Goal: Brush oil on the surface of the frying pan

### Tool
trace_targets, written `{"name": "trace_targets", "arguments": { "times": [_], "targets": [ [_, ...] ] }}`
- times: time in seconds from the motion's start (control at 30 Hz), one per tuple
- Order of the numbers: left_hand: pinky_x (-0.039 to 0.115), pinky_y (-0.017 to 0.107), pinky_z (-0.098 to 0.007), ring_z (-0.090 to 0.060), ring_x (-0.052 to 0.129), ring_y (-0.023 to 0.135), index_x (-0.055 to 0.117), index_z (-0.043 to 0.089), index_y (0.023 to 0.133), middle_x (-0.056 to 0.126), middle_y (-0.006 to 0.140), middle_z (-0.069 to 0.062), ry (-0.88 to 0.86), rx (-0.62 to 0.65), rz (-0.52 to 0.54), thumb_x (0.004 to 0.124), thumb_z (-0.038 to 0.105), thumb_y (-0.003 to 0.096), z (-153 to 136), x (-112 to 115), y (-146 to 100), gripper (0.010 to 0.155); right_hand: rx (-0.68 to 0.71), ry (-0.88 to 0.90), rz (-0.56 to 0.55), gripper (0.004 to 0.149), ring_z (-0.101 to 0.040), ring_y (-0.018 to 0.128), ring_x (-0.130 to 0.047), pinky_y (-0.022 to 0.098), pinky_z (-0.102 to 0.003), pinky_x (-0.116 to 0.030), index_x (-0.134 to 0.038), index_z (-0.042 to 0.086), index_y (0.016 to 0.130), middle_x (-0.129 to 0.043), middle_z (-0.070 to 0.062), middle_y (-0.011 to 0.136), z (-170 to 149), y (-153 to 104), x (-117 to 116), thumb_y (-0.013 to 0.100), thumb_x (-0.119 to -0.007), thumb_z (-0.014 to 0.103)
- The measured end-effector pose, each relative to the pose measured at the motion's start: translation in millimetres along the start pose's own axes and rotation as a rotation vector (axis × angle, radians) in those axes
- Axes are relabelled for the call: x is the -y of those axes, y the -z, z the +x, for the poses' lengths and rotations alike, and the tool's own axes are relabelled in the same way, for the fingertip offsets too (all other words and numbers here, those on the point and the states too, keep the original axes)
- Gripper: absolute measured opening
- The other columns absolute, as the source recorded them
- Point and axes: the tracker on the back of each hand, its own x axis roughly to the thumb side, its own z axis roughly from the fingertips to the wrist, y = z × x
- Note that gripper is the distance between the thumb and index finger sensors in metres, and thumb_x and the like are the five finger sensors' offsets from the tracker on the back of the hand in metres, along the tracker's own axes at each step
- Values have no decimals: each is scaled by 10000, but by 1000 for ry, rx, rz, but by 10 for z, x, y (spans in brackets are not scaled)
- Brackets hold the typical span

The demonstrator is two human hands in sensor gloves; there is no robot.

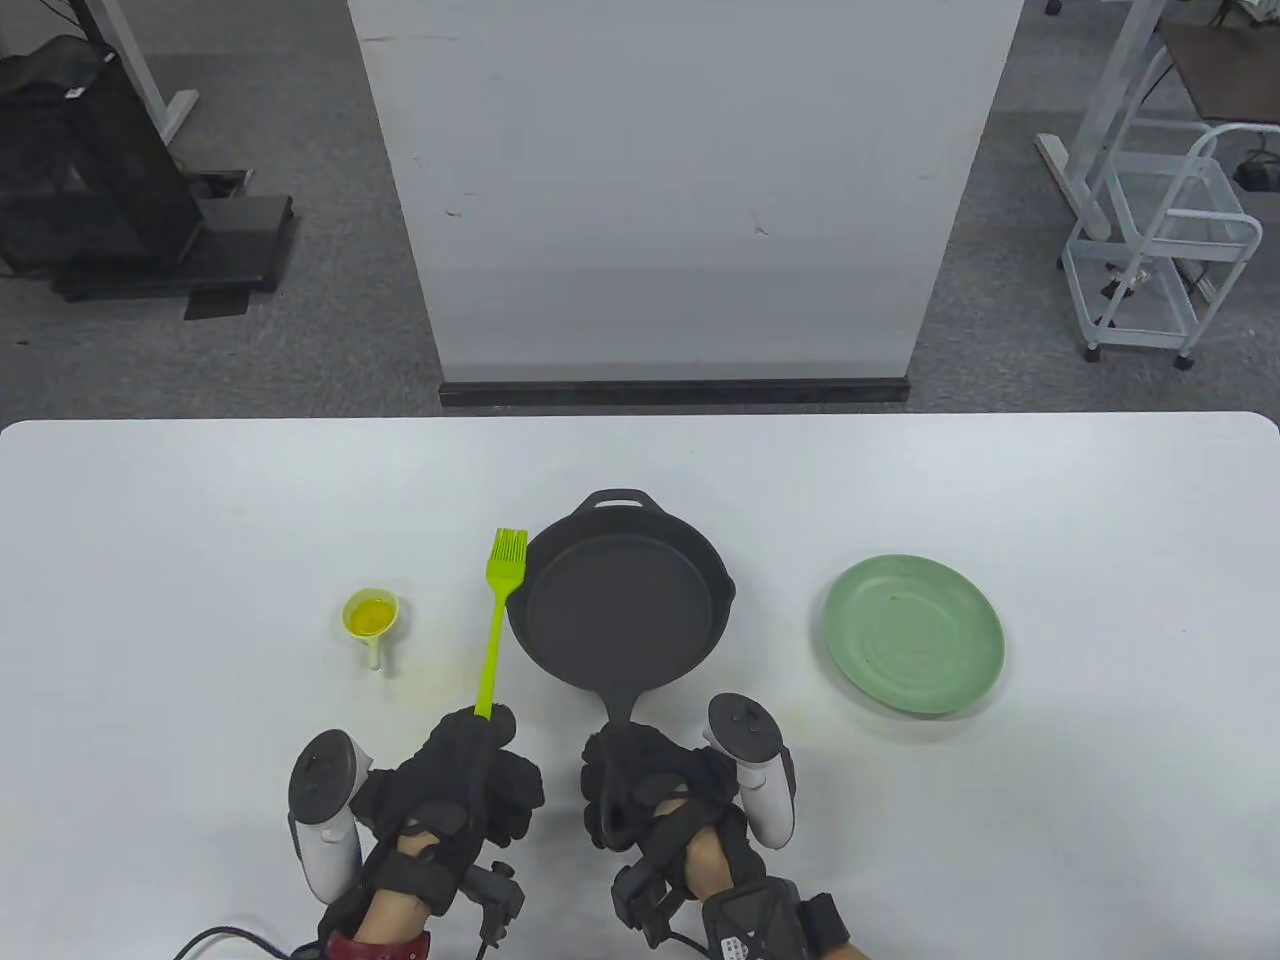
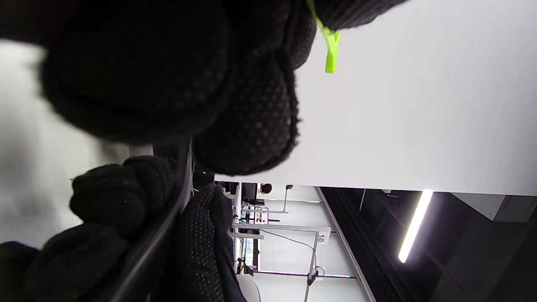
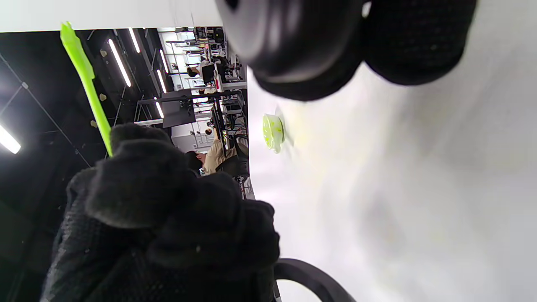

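A black cast-iron frying pan [image 1: 620,610] sits on the white table, its handle pointing toward me. My right hand [image 1: 650,775] grips the end of the pan's handle [image 1: 622,705]. My left hand [image 1: 470,765] grips the handle of a lime-green silicone brush [image 1: 497,615], whose bristles [image 1: 508,548] point away beside the pan's left rim. The brush's handle end [image 2: 331,50] sticks out of my left glove in the left wrist view. A small yellow-green cup of oil [image 1: 371,615] stands left of the brush; it also shows in the right wrist view [image 3: 272,132].
A pale green plate [image 1: 913,633] lies to the right of the pan. A faint yellowish smear marks the table near the oil cup [image 1: 430,680]. A white panel [image 1: 680,190] stands beyond the table's far edge.
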Motion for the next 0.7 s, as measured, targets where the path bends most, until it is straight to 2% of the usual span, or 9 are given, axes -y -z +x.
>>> {"name": "trace_targets", "arguments": {
  "times": [0.37,0.7],
  "targets": [
    [864,158,-416,-315,1014,227,649,84,826,1041,499,-54,4,-2,-5,593,428,482,-8,10,5,490,-62,61,-6,555,-128,341,-947,338,-399,-855,-579,53,834,-748,-154,708,-123,54,-10,462,-562,466],
    [864,159,-417,-316,1013,228,651,84,826,1042,499,-46,4,-10,-5,593,429,482,-22,15,10,491,-133,-10,-40,585,-156,346,-950,333,-421,-847,-564,10,869,-735,-205,730,-93,51,23,478,-593,445]
  ]
}}
